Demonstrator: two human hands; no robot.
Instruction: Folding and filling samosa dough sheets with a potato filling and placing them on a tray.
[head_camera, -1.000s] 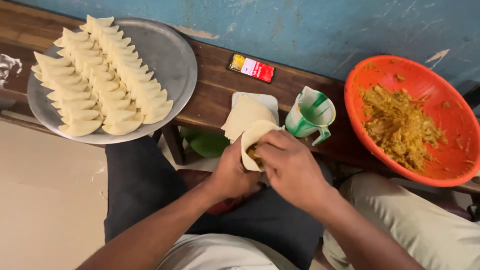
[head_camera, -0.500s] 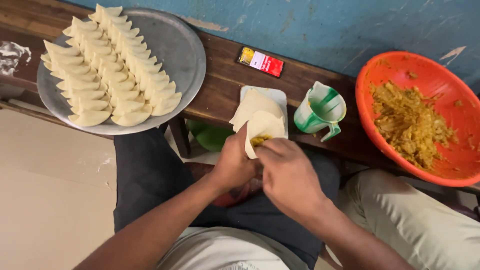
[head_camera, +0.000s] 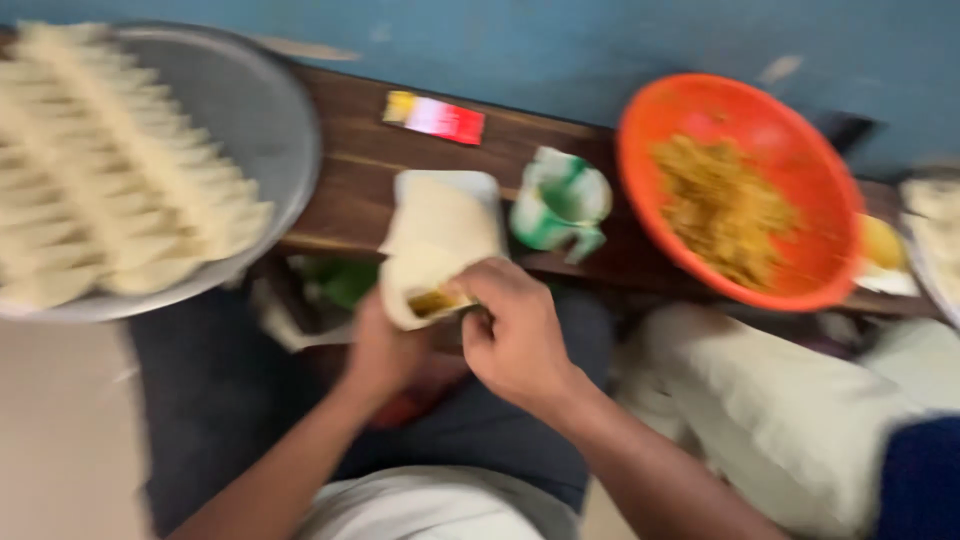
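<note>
Below the worktop's (head_camera: 350, 190) near edge, my left hand (head_camera: 385, 350) cups a filled dough wrapper (head_camera: 420, 285), grip closed, steadying it while my right hand (head_camera: 515, 335) pinches its rim.

The counter (head_camera: 360, 180) is crowded: a round metal tray (head_camera: 265, 110) of folded dumplings (head_camera: 110, 190) fills ten o'clock, and an orange bowl (head_camera: 800, 150) of filling blocks two o'clock. A green-and-white cup (head_camera: 560, 205) stands at one o'clock beside a stack of dough wrappers (head_camera: 440, 215) at twelve. Bare wood shows between tray and wrappers, with a small red packet (head_camera: 435, 117) behind it.
</note>
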